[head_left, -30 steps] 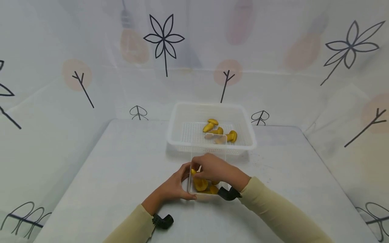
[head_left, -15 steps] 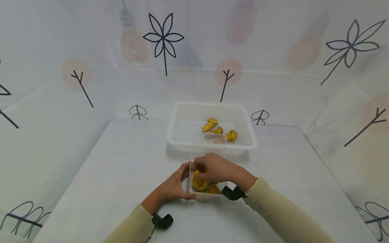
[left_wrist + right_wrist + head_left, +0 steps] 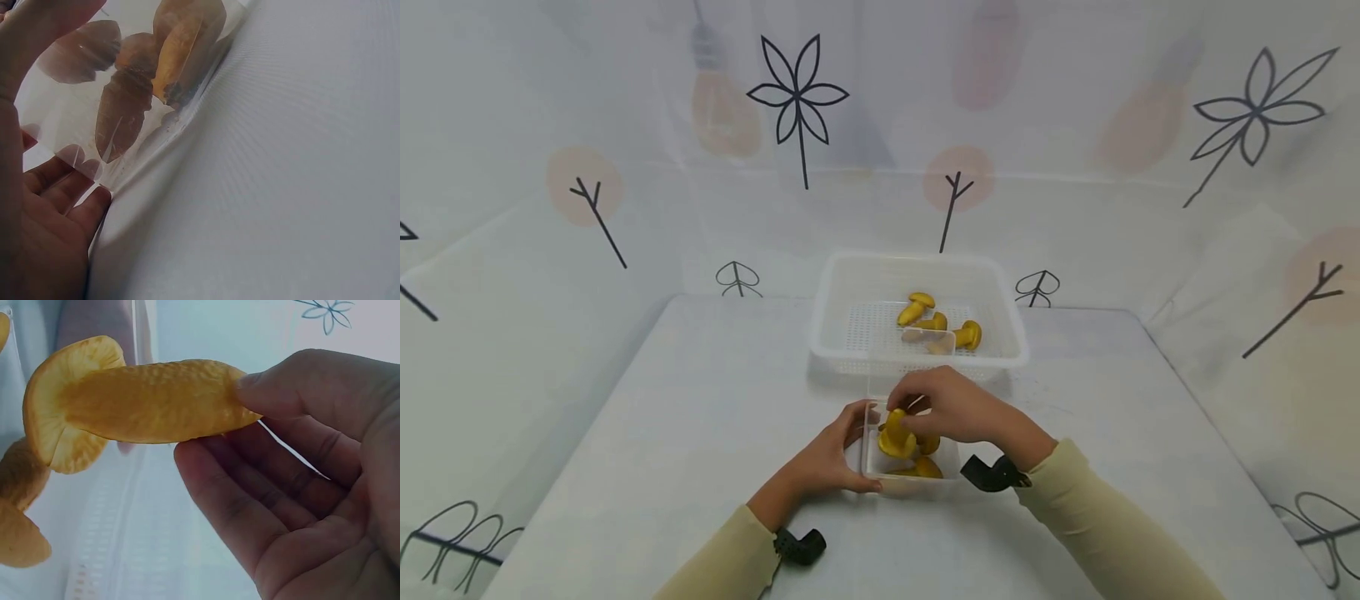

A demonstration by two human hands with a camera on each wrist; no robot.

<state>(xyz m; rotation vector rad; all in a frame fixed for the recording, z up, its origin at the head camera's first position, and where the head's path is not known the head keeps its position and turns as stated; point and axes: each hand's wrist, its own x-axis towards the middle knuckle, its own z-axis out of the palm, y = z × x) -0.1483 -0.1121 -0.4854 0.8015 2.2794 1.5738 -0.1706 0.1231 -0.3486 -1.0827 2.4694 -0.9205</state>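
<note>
In the head view a clear plastic box (image 3: 951,460) with its lid raised stands on the table, several yellow mushrooms inside. My left hand (image 3: 829,457) holds the box's left side, thumb at the front corner and fingers at the back. In the left wrist view, mushrooms (image 3: 125,119) show through the clear wall. My right hand (image 3: 962,410) pinches one yellow mushroom (image 3: 156,403) by the stem end, between thumb and fingers. That mushroom is over the box, cap down and stem up; whether it touches the others is unclear.
Behind the box stands a white perforated basket (image 3: 917,260) holding several yellow mushrooms (image 3: 968,335). The transparent lid (image 3: 928,335) rises in front of it and overlaps it in view. A patterned white cloth (image 3: 865,208) encloses the back and sides of the table.
My right hand has moved slightly right and up, bringing the pinched mushroom's stem more upright. My left hand keeps its hold on the box. The head view has shifted slightly.
</note>
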